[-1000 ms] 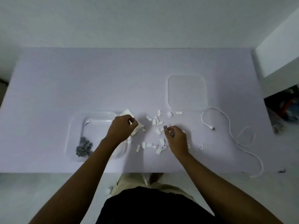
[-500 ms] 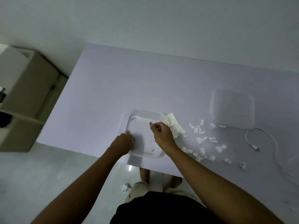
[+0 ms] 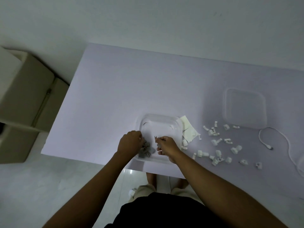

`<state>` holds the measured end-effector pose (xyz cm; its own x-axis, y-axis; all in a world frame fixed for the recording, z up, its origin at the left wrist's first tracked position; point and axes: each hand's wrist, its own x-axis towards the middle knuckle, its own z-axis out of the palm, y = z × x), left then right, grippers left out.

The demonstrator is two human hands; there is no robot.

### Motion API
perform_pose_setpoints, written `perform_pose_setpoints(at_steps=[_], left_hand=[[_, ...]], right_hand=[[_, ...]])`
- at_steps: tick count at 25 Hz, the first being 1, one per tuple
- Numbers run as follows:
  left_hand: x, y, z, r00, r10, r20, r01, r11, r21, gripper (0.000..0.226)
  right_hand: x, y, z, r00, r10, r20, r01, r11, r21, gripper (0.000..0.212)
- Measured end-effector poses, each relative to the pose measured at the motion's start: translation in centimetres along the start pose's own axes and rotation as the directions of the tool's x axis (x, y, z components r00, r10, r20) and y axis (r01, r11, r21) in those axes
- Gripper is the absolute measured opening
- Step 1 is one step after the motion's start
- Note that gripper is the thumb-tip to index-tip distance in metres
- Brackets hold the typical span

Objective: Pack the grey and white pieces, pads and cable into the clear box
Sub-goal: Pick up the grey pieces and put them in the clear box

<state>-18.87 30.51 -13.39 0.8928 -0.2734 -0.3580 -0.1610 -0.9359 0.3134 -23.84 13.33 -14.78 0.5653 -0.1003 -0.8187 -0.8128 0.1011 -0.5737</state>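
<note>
The clear box [image 3: 160, 119] stands near the table's front edge, with a heap of grey pieces [image 3: 146, 151] in its near left corner. My left hand [image 3: 130, 143] rests at the box's left rim, fingers curled against the grey heap. Over the box, my right hand [image 3: 166, 144] pinches a small grey piece [image 3: 156, 137] between its fingertips. White pads [image 3: 188, 130] lie stacked against the box's right side. Several white pieces [image 3: 217, 142] are scattered to the right. The white cable [image 3: 279, 137] curls at the far right.
The clear lid [image 3: 245, 110] lies flat behind the white pieces. Cardboard boxes [image 3: 19, 99] stand on the floor left of the table. The table's front edge runs just under my wrists.
My right hand carried a grey piece from the scattered pile leftward over the box. My left hand moved from the pads to the box's left rim. My head turned left.
</note>
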Motion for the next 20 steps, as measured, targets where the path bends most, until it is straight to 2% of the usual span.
perform_pose_setpoints(at_steps=[2, 3, 5, 7, 8, 12, 14, 17, 19, 20], left_hand=[[0.0, -0.6, -0.2, 0.974, -0.087, -0.210, 0.032, 0.967, -0.254, 0.024], [0.3, -0.9, -0.1, 0.961, -0.178, -0.210, 0.079, 0.909, -0.410, 0.025], [1.2, -1.5, 0.4, 0.952, -0.307, -0.011, 0.221, 0.708, -0.671, 0.035], [1.3, -1.5, 0.9, 0.925, -0.313, 0.217, 0.360, 0.536, -0.764, 0.049], [1.2, -1.3, 1.0, 0.917, -0.295, 0.269, 0.387, 0.495, -0.778, 0.053], [0.7, -0.5, 1.3, 0.938, -0.274, 0.213, 0.324, 0.471, -0.821, 0.054], [0.8, -0.4, 1.4, 0.945, -0.278, 0.172, 0.290, 0.469, -0.834, 0.051], [1.2, -1.2, 2.3, 0.958, -0.255, 0.130, 0.244, 0.489, -0.838, 0.044], [1.4, -1.4, 2.5, 0.960, -0.252, 0.120, 0.235, 0.495, -0.836, 0.042], [1.4, -1.3, 2.5, 0.959, -0.257, 0.120, 0.236, 0.489, -0.840, 0.041]], right_hand=[[0.1, -0.2, 0.8, 1.000, 0.009, -0.001, -0.009, 1.000, -0.013, 0.020], [0.2, -0.3, 1.3, 1.000, 0.011, -0.002, -0.011, 0.999, -0.034, 0.018], [0.5, -0.3, 2.3, 1.000, 0.015, 0.004, -0.015, 0.996, -0.086, 0.016], [0.6, -0.2, 3.3, 1.000, 0.002, 0.027, 0.002, 0.989, -0.146, 0.017], [0.6, -0.2, 3.7, 0.999, -0.015, 0.046, 0.024, 0.983, -0.180, 0.017], [0.4, -0.1, 4.6, 0.991, -0.111, 0.079, 0.131, 0.934, -0.332, 0.026], [0.7, 0.0, 4.3, 0.988, -0.151, 0.033, 0.153, 0.929, -0.337, 0.028], [1.1, 0.4, 2.7, 0.971, -0.219, -0.094, 0.170, 0.912, -0.372, 0.019], [1.3, 0.9, 1.0, 0.948, -0.270, -0.170, 0.129, 0.811, -0.570, 0.016], [1.2, 1.1, 0.3, 0.953, -0.251, -0.172, 0.079, 0.749, -0.658, 0.021]])
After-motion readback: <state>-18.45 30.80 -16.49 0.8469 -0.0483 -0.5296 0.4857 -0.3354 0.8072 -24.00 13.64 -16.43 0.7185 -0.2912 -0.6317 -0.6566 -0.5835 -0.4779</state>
